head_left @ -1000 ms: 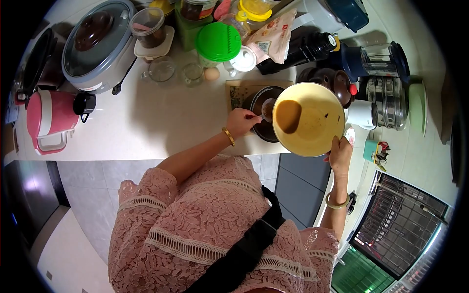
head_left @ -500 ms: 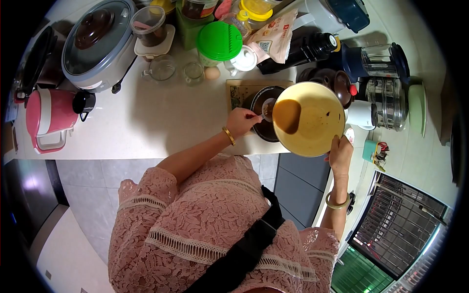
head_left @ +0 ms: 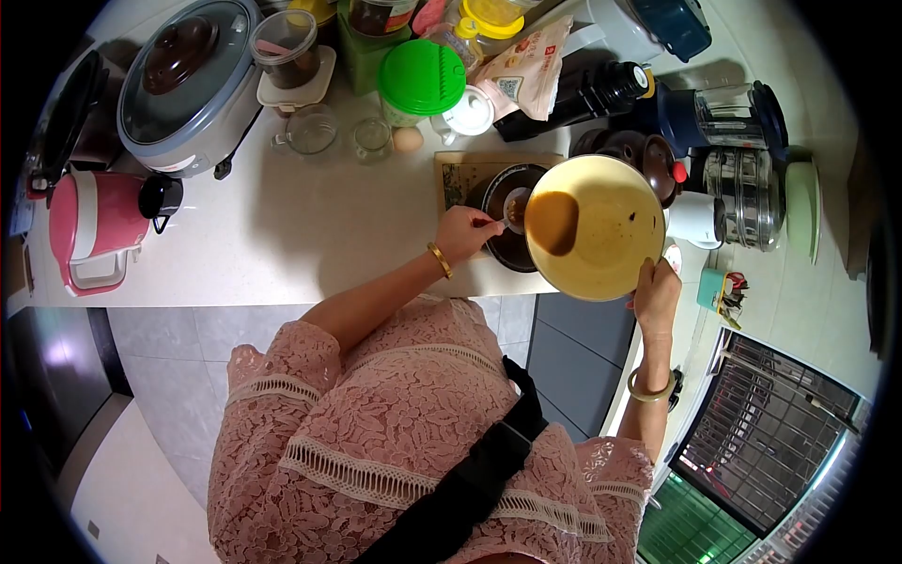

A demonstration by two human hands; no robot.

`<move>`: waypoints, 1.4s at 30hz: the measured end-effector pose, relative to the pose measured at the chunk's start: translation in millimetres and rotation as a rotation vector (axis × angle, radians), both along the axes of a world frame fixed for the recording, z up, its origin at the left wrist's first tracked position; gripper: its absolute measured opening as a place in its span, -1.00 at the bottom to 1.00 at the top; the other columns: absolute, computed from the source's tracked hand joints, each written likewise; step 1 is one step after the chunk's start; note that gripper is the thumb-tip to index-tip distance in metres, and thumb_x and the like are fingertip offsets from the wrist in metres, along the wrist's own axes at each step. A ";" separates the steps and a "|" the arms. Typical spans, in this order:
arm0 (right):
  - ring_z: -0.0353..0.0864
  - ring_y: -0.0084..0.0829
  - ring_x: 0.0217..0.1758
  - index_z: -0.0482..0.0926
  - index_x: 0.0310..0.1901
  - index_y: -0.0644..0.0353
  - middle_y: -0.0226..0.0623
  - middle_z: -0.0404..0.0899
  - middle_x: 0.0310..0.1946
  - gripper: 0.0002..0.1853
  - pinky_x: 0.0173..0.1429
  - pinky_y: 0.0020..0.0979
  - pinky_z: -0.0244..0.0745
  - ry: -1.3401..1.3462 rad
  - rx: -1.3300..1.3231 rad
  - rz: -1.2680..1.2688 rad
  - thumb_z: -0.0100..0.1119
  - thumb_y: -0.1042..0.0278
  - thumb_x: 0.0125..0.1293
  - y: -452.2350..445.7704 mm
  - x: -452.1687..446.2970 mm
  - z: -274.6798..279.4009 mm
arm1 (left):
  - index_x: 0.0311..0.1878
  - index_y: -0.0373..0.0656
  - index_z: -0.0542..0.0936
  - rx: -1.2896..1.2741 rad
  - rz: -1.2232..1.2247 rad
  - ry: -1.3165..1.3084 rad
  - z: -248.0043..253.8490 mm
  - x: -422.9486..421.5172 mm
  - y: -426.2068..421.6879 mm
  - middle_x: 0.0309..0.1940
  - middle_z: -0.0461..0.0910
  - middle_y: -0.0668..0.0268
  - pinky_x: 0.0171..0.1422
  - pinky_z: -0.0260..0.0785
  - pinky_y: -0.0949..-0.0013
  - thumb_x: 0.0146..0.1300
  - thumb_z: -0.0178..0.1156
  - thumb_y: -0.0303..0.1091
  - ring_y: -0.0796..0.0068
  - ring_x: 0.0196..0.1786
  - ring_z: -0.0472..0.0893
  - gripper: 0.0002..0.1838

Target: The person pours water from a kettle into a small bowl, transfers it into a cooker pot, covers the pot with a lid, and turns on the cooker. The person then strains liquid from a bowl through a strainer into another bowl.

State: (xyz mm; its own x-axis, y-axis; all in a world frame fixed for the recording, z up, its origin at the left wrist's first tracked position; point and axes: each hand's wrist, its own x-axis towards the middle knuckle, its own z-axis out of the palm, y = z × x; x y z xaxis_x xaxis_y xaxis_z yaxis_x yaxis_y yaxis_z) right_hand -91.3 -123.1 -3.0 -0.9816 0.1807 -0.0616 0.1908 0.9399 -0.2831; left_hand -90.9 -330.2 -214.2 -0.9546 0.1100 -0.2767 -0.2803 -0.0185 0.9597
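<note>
My right hand [head_left: 655, 296] grips the near right rim of a yellow bowl [head_left: 611, 235], tilted to the left, with brown liquid [head_left: 552, 224] pooled on its left side. Pinched in my left hand [head_left: 463, 234] is the handle of a small strainer [head_left: 514, 209] with some bits in it. The strainer is over a dark pot [head_left: 508, 254], beside the bowl's left edge. Part of the pot is hidden under the bowl. Beneath the pot lies a patterned board [head_left: 456, 179].
An egg [head_left: 408, 140], two glass cups [head_left: 311, 131], a green-lidded jar [head_left: 421, 78] and a white lidded pot [head_left: 467, 115] stand behind. A brown lidded pot [head_left: 648, 160] and white mug [head_left: 693, 219] are right of the bowl. At left are a cooker [head_left: 188, 89] and pink kettle [head_left: 99, 221].
Bits in the strainer look slightly more visible than before. The bowl has shifted very slightly; both hands keep nearly the same places.
</note>
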 end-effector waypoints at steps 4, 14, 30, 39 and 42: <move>0.33 -0.44 -0.86 0.36 -0.54 0.38 -0.21 0.31 -0.83 -0.71 -0.74 -0.44 0.24 0.008 0.012 0.015 -0.21 0.37 0.25 1.5 -1.0 -1.6 | -0.44 -0.28 0.60 0.009 -0.001 0.008 -2.7 -0.1 0.3 -0.61 0.55 0.21 -0.43 0.31 0.49 -0.06 0.25 -0.25 0.54 -0.58 0.45 -0.75; 0.35 -0.43 -0.85 0.35 -0.54 0.40 -0.18 0.34 -0.82 -0.72 -0.75 -0.45 0.24 0.008 0.022 0.000 -0.21 0.38 0.23 -2.2 -3.5 -0.1 | -0.44 -0.27 0.60 -0.034 -0.013 0.017 5.6 -0.5 -3.2 -0.62 0.55 0.23 -0.44 0.30 0.50 -0.05 0.25 -0.24 0.55 -0.59 0.44 -0.75; 0.33 -0.54 -0.83 0.40 -0.44 0.44 -0.28 0.38 -0.76 -0.68 -0.74 -0.59 0.36 -0.235 -0.745 -0.348 -0.16 0.29 0.23 54.3 34.2 -46.4 | -0.43 -0.26 0.61 0.014 -0.001 -0.010 3.8 -0.4 -1.1 -0.60 0.57 0.25 -0.41 0.31 0.51 -0.04 0.25 -0.25 0.55 -0.57 0.46 -0.76; 0.34 -0.57 -0.82 0.41 -0.40 0.43 -0.27 0.43 -0.71 -0.73 -0.72 -0.61 0.37 -0.106 -0.995 -0.434 -0.14 0.34 0.24 47.3 44.9 -54.5 | -0.41 -0.28 0.61 0.095 0.008 0.039 0.2 0.8 0.4 -0.57 0.58 0.25 -0.40 0.32 0.52 -0.03 0.25 -0.26 0.58 -0.55 0.47 -0.76; 0.33 -0.60 -0.81 0.40 -0.40 0.43 -0.30 0.41 -0.72 -0.71 -0.71 -0.61 0.39 -0.098 -0.927 -0.421 -0.16 0.31 0.26 41.7 44.9 -52.3 | -0.41 -0.28 0.61 0.078 0.007 0.038 -1.0 0.8 0.3 -0.57 0.59 0.26 -0.40 0.32 0.53 -0.03 0.25 -0.26 0.58 -0.55 0.48 -0.75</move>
State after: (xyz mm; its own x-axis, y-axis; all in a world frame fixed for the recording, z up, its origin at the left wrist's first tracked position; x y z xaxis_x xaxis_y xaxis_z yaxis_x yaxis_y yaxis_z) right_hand -46.4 -81.4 -55.3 -0.8324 0.3504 -0.4293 0.5166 0.2105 -0.8300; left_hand -90.2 -329.9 -215.2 -0.9651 0.1233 -0.2311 -0.2433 -0.0952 0.9653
